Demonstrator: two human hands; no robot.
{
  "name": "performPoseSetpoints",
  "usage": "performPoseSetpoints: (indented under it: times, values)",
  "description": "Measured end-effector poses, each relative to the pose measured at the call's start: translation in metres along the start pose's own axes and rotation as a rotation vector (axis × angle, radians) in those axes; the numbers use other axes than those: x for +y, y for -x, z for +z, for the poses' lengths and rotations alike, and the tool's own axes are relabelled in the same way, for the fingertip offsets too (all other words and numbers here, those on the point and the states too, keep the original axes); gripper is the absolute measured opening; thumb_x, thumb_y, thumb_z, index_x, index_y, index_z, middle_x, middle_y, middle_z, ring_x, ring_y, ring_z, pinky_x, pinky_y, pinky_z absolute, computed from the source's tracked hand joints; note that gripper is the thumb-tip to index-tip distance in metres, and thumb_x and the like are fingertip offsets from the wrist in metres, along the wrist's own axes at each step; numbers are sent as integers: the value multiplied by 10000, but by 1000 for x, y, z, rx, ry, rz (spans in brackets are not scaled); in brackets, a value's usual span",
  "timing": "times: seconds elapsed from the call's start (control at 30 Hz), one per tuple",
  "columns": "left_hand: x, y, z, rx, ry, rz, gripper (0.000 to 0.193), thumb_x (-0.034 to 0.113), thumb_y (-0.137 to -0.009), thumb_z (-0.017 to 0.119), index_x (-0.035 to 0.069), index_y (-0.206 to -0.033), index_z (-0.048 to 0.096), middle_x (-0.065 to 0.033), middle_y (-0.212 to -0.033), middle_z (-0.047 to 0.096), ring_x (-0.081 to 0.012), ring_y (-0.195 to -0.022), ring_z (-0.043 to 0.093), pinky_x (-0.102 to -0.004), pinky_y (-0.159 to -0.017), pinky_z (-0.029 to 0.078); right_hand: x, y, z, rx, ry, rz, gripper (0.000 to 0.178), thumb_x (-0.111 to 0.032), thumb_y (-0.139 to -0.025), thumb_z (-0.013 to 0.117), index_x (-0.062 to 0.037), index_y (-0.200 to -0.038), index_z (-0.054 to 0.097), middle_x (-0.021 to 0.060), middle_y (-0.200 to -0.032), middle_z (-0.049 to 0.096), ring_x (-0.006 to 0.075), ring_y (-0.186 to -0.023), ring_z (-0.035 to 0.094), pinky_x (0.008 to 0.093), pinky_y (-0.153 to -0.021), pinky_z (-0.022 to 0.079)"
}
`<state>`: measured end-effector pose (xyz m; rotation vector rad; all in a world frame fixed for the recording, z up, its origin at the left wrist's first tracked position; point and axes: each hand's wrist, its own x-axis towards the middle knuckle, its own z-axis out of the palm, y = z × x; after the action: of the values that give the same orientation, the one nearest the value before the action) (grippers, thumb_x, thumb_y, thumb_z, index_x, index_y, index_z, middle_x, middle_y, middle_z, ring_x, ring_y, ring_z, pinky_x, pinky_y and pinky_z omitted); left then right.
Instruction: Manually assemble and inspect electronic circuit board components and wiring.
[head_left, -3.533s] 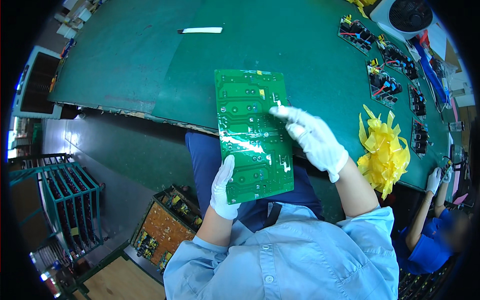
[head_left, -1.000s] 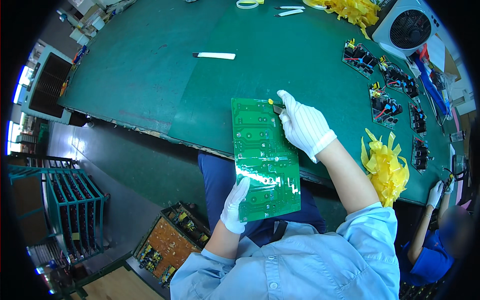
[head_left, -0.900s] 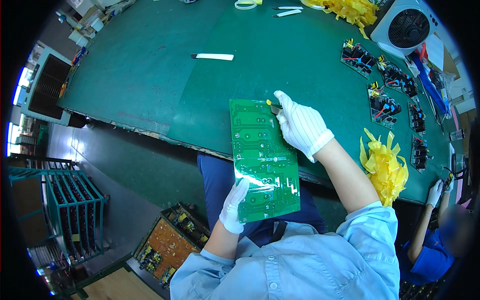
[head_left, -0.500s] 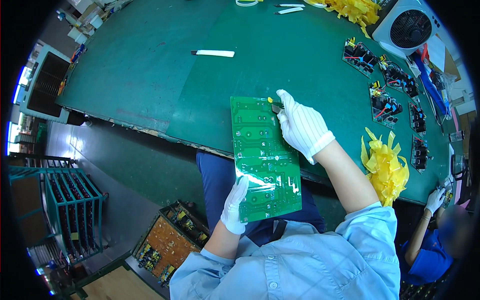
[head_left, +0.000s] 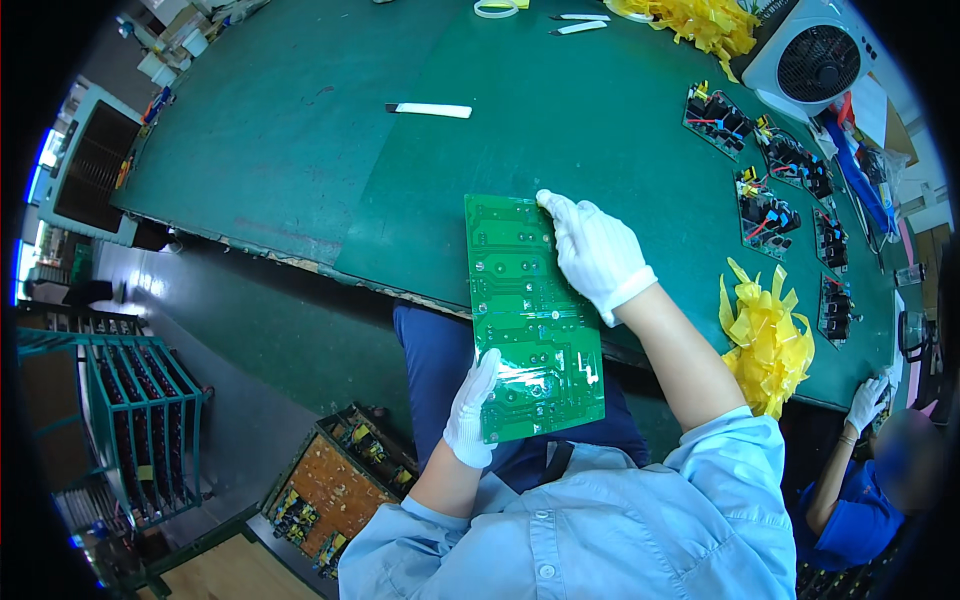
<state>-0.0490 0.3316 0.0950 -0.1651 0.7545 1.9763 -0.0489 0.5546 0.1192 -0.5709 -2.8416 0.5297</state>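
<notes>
A large green circuit board (head_left: 535,310) with shiny solder points is held tilted above my lap, near the table's front edge. My left hand (head_left: 472,408), in a white glove, is closed on its lower left edge, thumb lying over the face. At the board's top right corner, my gloved right hand (head_left: 600,250) is closed, fingertips pinched on a small piece of yellow tape (head_left: 543,203) that barely shows. The board's underside is hidden. To the right of my right forearm, a heap of yellow tape strips (head_left: 768,345) sits at the table edge.
On the green table (head_left: 270,130) lie a white-handled brush (head_left: 430,110) and several assembled boards (head_left: 768,215). A fan (head_left: 822,60) stands at the far right. Below left are a crate of boards (head_left: 335,480) and a rack (head_left: 145,420). A co-worker's gloved hand (head_left: 868,403) is at right.
My right hand has shifted slightly up and left, its fingertips now covering the yellow tape at the board's corner. The board and my left hand have barely moved.
</notes>
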Motion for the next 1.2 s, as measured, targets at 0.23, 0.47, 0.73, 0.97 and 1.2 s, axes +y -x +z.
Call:
performPoseSetpoints:
  times: [0.23,0.47,0.73,0.97,1.2]
  values:
    - [-3,-6,-14,89,-22,-3,335,284,-961,465,25,-1162,533,-102,-1033,643,-214,-901,647,-344,-783,529,11,-13,-16,-244,-464,110,346,-125,-927,367,-63,-1231,522,156,-957,639,321,-795,608,371,-751,476]
    - [-8,-13,-33,-210,146,-25,385,274,-965,462,41,-1271,464,-108,-1161,589,-214,-1017,600,-341,-856,497,19,-14,-16,-167,-504,26,362,-134,-932,352,-50,-1251,504,211,-1113,600,338,-994,584,355,-887,440]
    - [-4,-10,-23,-110,66,22,367,277,-963,467,27,-1230,496,-116,-1104,620,-220,-964,627,-341,-826,509,12,-4,-16,-154,-157,-20,484,-127,-911,394,-116,-1388,311,198,-975,628,384,-848,596,451,-757,465]
    - [-4,-7,-28,-28,39,14,346,293,-957,478,23,-1167,532,-108,-1047,633,-207,-930,632,-328,-818,504,10,-16,-12,-105,-202,-83,361,-130,-914,392,-80,-1260,482,183,-904,639,364,-806,604,426,-745,476]
    - [-11,-14,-21,3,-26,31,405,348,-920,529,15,-1150,535,-113,-1064,622,-230,-951,617,-352,-823,497,30,-3,-7,-29,-661,57,344,-138,-932,381,-37,-1228,526,160,-1108,605,281,-932,602,349,-820,473]
